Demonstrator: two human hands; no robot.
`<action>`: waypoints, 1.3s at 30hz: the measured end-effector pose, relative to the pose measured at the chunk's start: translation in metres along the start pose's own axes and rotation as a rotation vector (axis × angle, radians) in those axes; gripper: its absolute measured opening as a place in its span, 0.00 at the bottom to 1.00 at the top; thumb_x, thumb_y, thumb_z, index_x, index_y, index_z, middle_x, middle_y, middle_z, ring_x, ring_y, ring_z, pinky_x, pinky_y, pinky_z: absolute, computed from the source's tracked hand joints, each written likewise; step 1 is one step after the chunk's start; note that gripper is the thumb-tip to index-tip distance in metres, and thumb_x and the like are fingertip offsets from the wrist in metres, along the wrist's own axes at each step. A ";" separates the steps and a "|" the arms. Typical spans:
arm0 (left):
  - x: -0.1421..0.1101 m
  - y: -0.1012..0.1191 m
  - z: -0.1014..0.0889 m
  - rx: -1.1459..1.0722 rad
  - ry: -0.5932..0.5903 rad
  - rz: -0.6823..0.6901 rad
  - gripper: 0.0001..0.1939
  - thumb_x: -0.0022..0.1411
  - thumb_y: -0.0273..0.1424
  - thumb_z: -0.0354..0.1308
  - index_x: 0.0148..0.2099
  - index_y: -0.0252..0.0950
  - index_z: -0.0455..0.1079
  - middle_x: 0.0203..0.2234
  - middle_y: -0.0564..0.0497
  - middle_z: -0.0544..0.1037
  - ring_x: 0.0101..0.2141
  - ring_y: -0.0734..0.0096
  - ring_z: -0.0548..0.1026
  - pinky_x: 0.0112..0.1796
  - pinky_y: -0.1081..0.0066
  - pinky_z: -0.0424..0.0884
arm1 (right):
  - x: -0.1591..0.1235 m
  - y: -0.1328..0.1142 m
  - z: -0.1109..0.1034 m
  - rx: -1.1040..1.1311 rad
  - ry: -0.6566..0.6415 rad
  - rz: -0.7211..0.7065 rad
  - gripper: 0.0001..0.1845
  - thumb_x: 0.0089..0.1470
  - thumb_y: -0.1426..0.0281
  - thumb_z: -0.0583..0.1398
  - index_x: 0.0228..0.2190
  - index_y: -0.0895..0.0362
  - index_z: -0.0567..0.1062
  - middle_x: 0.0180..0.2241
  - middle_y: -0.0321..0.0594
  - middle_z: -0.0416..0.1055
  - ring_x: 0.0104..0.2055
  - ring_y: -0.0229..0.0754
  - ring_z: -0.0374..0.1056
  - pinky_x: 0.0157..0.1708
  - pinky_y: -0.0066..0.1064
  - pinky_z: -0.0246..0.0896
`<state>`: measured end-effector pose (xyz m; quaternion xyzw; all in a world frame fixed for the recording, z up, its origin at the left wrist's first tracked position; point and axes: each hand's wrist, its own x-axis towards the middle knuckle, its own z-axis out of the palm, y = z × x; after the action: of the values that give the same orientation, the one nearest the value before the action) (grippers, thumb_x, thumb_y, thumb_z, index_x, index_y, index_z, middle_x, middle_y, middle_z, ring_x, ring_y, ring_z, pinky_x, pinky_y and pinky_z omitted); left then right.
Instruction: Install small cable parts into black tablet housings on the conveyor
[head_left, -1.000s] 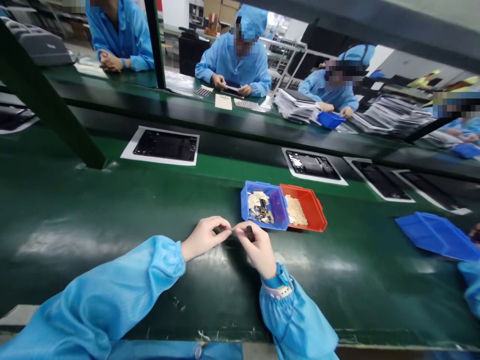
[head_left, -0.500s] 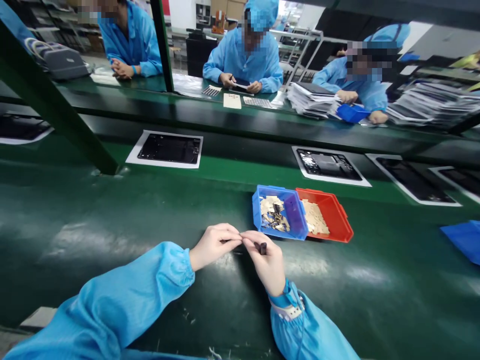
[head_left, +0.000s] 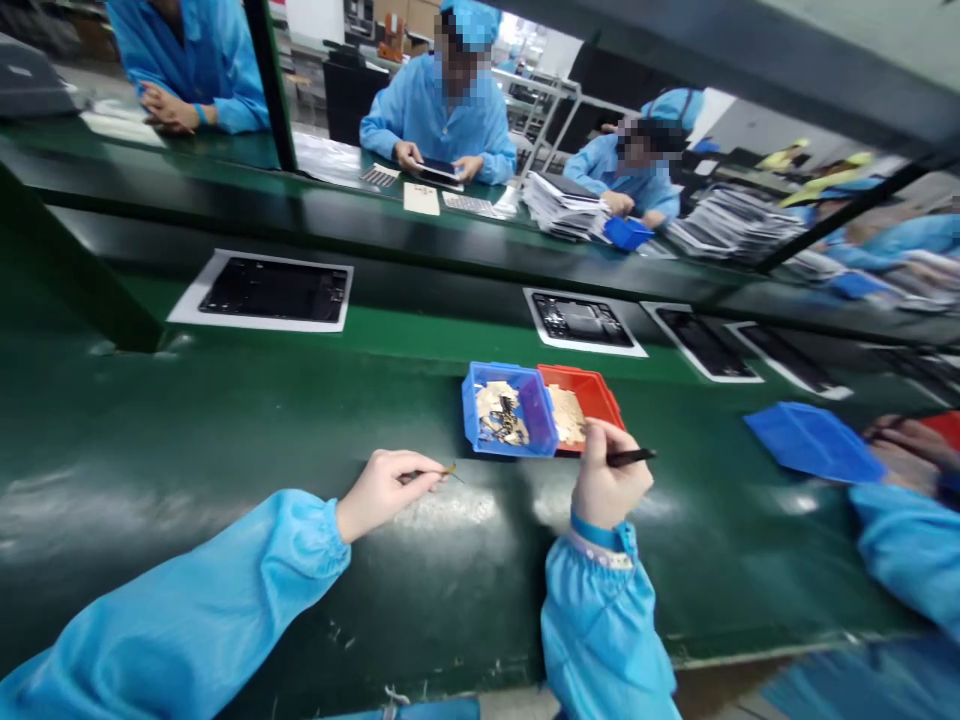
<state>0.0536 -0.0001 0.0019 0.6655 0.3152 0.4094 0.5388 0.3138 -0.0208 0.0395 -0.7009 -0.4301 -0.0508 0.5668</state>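
My left hand (head_left: 391, 490) is closed in a pinch above the green bench, holding a small thin strip (head_left: 450, 469), golden and dark, at its fingertips. My right hand (head_left: 611, 475) is closed around a dark pen-like tool (head_left: 631, 457), whose back end sticks out to the right; its front tip is hidden. The fingers of that hand reach the near edge of a red bin (head_left: 600, 385) with flat cream-coloured pieces (head_left: 568, 413) in it. Touching it on the left is a blue bin (head_left: 541, 420) with cream pieces and small dark-and-gold strips (head_left: 506, 420).
Tablet-like dark panels (head_left: 277, 290) on white sheets line the raised green ledge. A blue tray (head_left: 814, 440) lies right, beside a neighbour's hands (head_left: 911, 450). A green post (head_left: 75, 260) stands at left. Co-workers in blue sit across the bench.
My hands were together at their fingertips; now they are apart. The right hand has moved right to the red bin, while the left keeps the strip. The view has turned right.
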 end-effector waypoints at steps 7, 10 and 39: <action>-0.003 0.000 0.000 -0.061 0.016 -0.107 0.07 0.57 0.31 0.56 0.37 0.34 0.71 0.26 0.50 0.78 0.28 0.71 0.78 0.27 0.77 0.74 | 0.036 0.043 -0.019 -0.309 -0.080 0.087 0.11 0.45 0.65 0.60 0.28 0.58 0.78 0.29 0.45 0.77 0.35 0.50 0.72 0.38 0.37 0.63; -0.002 0.000 -0.001 -0.022 0.035 -0.093 0.06 0.59 0.32 0.54 0.35 0.34 0.69 0.26 0.51 0.76 0.28 0.72 0.77 0.27 0.77 0.73 | 0.029 0.033 -0.018 -0.349 -0.122 0.063 0.12 0.48 0.68 0.56 0.32 0.58 0.78 0.34 0.47 0.77 0.39 0.50 0.72 0.42 0.38 0.62; 0.000 0.009 -0.008 0.432 0.064 0.288 0.06 0.60 0.31 0.55 0.38 0.37 0.72 0.39 0.47 0.71 0.42 0.66 0.71 0.43 0.67 0.70 | -0.084 -0.063 0.023 0.274 -0.809 -0.154 0.06 0.52 0.74 0.56 0.29 0.54 0.72 0.32 0.39 0.69 0.30 0.39 0.66 0.28 0.30 0.63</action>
<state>0.0468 0.0016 0.0109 0.7897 0.3143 0.4260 0.3100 0.2100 -0.0486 0.0318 -0.5484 -0.6716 0.2433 0.4348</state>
